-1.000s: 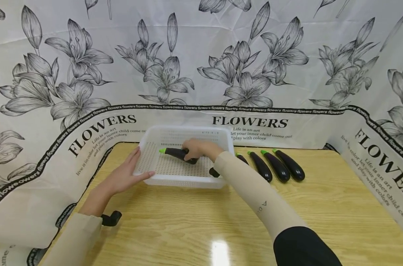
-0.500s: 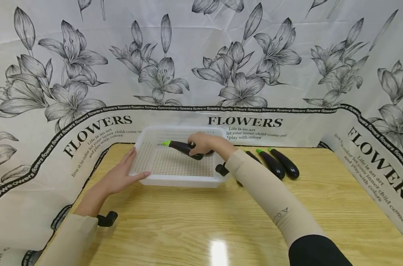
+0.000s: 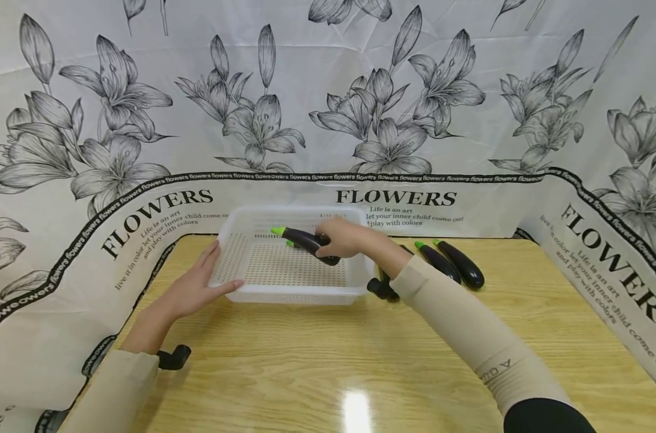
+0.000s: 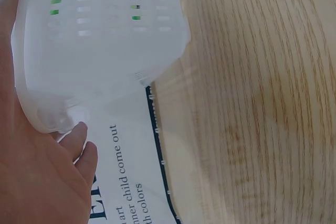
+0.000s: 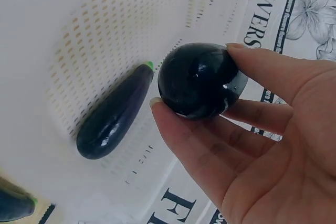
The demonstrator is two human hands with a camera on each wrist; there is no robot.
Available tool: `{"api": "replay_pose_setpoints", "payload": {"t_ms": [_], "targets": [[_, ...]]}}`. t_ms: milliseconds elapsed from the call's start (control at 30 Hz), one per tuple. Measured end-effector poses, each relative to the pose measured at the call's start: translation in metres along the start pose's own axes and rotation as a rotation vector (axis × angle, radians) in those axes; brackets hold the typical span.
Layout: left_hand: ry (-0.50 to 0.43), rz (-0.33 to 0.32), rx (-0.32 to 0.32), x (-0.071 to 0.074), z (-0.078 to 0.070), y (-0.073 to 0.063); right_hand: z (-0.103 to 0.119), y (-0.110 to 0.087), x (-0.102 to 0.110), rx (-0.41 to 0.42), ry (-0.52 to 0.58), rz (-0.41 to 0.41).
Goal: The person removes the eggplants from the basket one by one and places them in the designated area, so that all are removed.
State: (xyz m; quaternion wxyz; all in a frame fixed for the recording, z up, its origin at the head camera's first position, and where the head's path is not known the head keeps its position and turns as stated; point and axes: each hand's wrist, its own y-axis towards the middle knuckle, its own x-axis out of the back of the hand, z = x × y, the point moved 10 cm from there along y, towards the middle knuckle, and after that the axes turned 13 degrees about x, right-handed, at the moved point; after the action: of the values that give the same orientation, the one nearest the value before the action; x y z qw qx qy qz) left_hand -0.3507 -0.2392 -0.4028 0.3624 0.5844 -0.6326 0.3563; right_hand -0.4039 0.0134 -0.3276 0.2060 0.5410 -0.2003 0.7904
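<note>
My left hand [image 3: 198, 285] grips the front left corner of a white perforated plastic basket [image 3: 295, 292], thumb along the front rim and fingers down the left side. In the left wrist view, fingertips curl beside the corner. Over the basket my right hand [image 3: 345, 238] holds a dark purple eggplant [image 3: 302, 239], its green stem end pointing left and slightly up. The right wrist view shows thumb and fingers round the blunt end of that eggplant [image 5: 191, 82]. Another eggplant [image 5: 118, 113] lies on the basket floor, mostly hidden behind the held one in the head view.
Several more eggplants [image 3: 460, 264] lie on the wooden table [image 3: 284, 361] right of the basket, some partly covered by the right forearm. A white flower-print cloth [image 3: 284, 132] stands behind and along both sides of the table.
My right hand has lifted the eggplant slightly and drawn it to the right. The green tip of the eggplant in the basket has come into sight. The left hand keeps its hold.
</note>
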Motion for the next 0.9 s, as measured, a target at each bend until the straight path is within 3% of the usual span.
{"api": "replay_pose_setpoints", "payload": {"t_ms": [233,733,900], "targets": [[-0.001,-0.005,-0.001,-0.001,-0.001,0.003,-0.002,-0.021,0.001,0.027,0.014,-0.058],[0.0,-0.004,-0.009,-0.001,0.0,0.004,-0.014,-0.063,0.002,-0.008,0.128,-0.222],[-0.006,-0.002,-0.003,-0.002,0.001,-0.001,-0.015,-0.073,0.001,-0.028,0.146,-0.256]]}}
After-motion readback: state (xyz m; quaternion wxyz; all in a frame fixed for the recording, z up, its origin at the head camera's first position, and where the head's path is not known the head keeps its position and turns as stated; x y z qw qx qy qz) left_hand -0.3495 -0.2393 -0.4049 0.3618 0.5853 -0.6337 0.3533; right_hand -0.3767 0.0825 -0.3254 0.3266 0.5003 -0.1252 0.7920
